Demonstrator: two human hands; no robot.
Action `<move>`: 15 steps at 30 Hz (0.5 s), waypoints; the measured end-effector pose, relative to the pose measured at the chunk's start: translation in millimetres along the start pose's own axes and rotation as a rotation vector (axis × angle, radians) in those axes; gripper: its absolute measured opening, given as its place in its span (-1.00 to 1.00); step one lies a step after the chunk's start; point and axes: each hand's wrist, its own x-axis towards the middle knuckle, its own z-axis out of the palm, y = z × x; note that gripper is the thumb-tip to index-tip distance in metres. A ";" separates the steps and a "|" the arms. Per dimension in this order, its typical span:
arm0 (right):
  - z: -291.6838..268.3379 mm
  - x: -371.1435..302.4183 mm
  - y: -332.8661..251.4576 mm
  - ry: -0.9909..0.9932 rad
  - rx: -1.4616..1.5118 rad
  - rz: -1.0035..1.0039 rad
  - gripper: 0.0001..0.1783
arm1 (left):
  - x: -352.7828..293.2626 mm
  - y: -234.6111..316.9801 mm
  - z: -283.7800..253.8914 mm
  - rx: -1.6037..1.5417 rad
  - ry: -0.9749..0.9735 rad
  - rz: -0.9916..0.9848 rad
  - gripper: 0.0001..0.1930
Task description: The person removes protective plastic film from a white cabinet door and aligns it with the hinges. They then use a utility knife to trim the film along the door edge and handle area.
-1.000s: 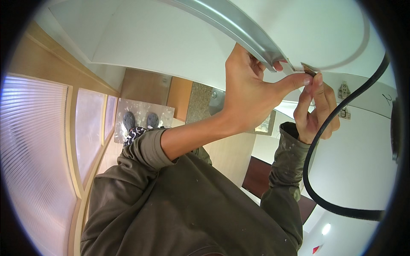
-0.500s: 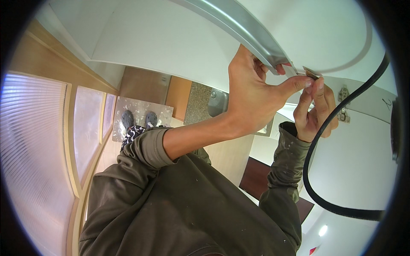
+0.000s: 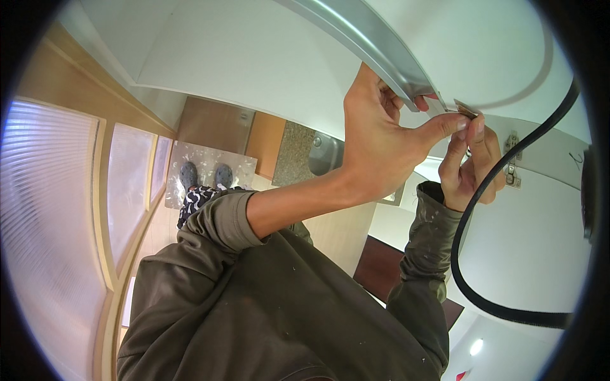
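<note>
My left hand [image 3: 384, 146] reaches up with its fingers curled around the lower end of a silver metal strip [image 3: 381, 47] along a white panel. Its thumb stretches right and meets the fingertips of my right hand [image 3: 471, 166]. Between thumb and finger, my right hand pinches a small, thin brownish flat piece [image 3: 466, 108] by the strip's end. The left thumb tip presses near this piece's lower edge. Its exact kind cannot be made out, and the fingers hide part of it.
A black cable [image 3: 462, 254] loops in front of my right hand's side. Metal hinges [image 3: 513, 143] sit on the white cabinet beyond. Below are a sink [image 3: 325, 153], a speckled counter [image 3: 292, 152] and my feet on a spotted board [image 3: 206, 159]. Wood-framed ribbed glass panels [image 3: 57, 209] stand at left.
The view has shifted slightly, with the strip and left hand a little further right in it. Both hands keep the same hold, and the thin piece shows at a slightly different tilt.
</note>
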 end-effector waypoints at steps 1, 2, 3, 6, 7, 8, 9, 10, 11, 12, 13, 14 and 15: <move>-0.4 0.1 0.4 -0.002 0.000 -0.011 -0.47 | -0.1 -0.3 0.4 -0.005 0.003 0.003 -0.44; -0.9 0.3 0.9 -0.008 0.005 -0.007 -0.46 | 0.0 -0.5 0.7 -0.032 0.007 0.012 -0.44; -1.1 0.3 1.4 -0.001 0.004 -0.028 -0.46 | 0.0 -0.9 1.1 -0.014 0.011 0.005 -0.44; -1.9 0.3 3.2 -0.006 0.026 -0.023 -0.47 | -0.4 -2.5 3.1 -0.029 0.021 0.005 -0.43; -2.0 0.2 3.7 -0.014 0.042 -0.009 -0.48 | -0.5 -2.9 3.5 -0.035 0.021 0.012 -0.42; -2.3 0.0 4.4 -0.009 0.074 -0.009 -0.49 | -0.5 -3.7 4.1 -0.052 0.019 0.024 -0.42; -2.4 -0.2 5.2 -0.013 0.057 -0.015 -0.50 | -1.0 -3.9 4.5 -0.035 0.024 0.015 -0.42; -2.2 -0.3 6.2 -0.003 0.054 -0.033 -0.51 | -1.3 -4.3 4.9 -0.029 0.027 0.011 -0.41; -2.4 -0.4 7.1 -0.004 0.047 -0.025 -0.53 | -1.5 -4.6 5.4 -0.039 0.021 0.025 -0.41; -2.1 -0.5 7.9 0.003 0.061 -0.043 -0.53 | -1.6 -4.7 5.4 -0.014 0.020 0.018 -0.41; -1.9 -0.5 9.0 -0.001 0.071 -0.035 -0.54 | -1.2 -4.9 5.4 -0.005 0.012 0.030 -0.41; -1.7 -0.7 9.4 0.000 0.095 -0.040 -0.54 | -0.9 -4.7 5.0 -0.009 0.004 0.050 -0.41; -1.2 -0.7 10.6 -0.004 0.078 -0.039 -0.54 | -0.6 -4.9 5.5 0.008 0.003 0.038 -0.41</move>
